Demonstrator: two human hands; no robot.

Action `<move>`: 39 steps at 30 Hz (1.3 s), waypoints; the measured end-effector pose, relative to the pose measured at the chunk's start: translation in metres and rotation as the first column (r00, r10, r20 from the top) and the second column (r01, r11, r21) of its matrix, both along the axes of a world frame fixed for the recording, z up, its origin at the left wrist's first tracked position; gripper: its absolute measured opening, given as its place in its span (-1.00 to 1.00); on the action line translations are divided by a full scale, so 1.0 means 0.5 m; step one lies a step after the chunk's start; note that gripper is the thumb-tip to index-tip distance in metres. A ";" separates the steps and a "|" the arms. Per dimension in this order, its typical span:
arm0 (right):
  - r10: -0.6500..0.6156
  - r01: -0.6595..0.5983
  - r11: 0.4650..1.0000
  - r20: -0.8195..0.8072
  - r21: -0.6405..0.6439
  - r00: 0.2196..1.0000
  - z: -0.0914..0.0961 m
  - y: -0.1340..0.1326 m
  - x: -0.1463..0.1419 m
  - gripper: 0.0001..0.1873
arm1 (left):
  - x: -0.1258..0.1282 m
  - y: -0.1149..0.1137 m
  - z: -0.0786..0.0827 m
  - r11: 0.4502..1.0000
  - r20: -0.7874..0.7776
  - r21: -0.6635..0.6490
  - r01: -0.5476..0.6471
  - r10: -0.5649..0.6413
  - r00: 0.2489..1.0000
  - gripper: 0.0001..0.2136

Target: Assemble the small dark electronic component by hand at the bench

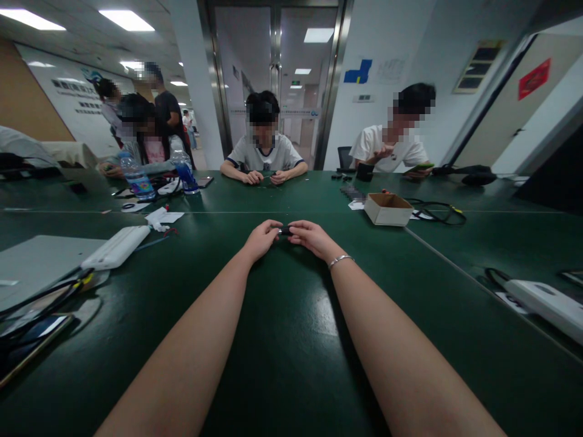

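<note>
My left hand (263,238) and my right hand (308,235) meet over the middle of the dark green table (291,340). Between their fingertips sits a small dark part (285,230); both hands pinch it from either side. The fingers of each hand are curled together. A thin silver bracelet (339,260) circles my right wrist. What the small part is cannot be made out.
A white power strip (116,246) and a grey laptop (36,264) lie at the left, with cables. An open cardboard box (388,208) and black cables (437,212) sit at the right. Water bottles (136,176) stand far left. Several people sit across the table.
</note>
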State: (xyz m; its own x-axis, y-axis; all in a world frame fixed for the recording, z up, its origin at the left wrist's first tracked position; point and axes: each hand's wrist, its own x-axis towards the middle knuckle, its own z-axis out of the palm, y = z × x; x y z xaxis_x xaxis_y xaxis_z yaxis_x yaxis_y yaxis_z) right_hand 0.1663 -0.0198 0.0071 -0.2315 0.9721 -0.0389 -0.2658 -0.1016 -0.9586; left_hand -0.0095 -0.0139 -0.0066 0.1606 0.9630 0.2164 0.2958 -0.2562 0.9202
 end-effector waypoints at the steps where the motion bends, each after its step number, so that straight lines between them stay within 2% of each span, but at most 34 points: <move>1: 0.000 0.000 1.000 0.002 -0.001 1.000 0.000 -0.001 0.000 -0.86 | 0.000 0.001 -0.001 1.000 0.009 -0.004 -0.003 0.004 1.000 -0.76; 11: 0.013 -0.013 1.000 0.008 0.008 1.000 -0.001 0.000 0.002 -0.83 | -0.005 0.007 -0.011 1.000 0.023 -0.016 0.023 -0.022 0.999 -0.72; 13: 0.019 -0.020 1.000 0.018 0.017 1.000 -0.001 -0.001 0.001 -0.83 | -0.007 0.007 -0.013 0.999 -0.020 0.004 0.033 -0.033 0.999 -0.68; 17: 0.032 -0.033 0.999 0.032 0.032 0.999 -0.002 0.000 0.000 -0.84 | -0.009 0.008 -0.015 0.998 -0.045 0.061 -0.001 0.003 0.999 -0.76; 22: 0.028 -0.029 0.999 0.035 0.043 0.999 -0.005 0.002 0.001 -0.84 | -0.008 0.008 -0.015 0.999 -0.034 0.032 0.020 -0.019 0.999 -0.70; 26: 0.029 -0.030 0.999 0.038 0.032 0.999 -0.004 0.002 0.001 -0.82 | -0.007 0.007 -0.014 0.998 -0.042 0.058 0.003 0.000 0.999 -0.74; 39: 0.022 -0.023 0.999 0.023 0.035 0.999 -0.004 0.002 0.000 -0.80 | -0.011 0.010 -0.017 1.000 -0.025 0.027 -0.011 0.012 1.000 -0.71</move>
State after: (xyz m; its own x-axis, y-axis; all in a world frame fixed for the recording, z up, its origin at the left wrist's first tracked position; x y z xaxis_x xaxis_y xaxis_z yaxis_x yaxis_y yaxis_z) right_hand 0.1662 -0.0189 0.0053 -0.2526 0.9675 -0.0103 -0.2420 -0.0735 -0.9675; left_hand -0.0150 -0.0088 -0.0153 0.1556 0.9586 0.2383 0.3220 -0.2773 0.9052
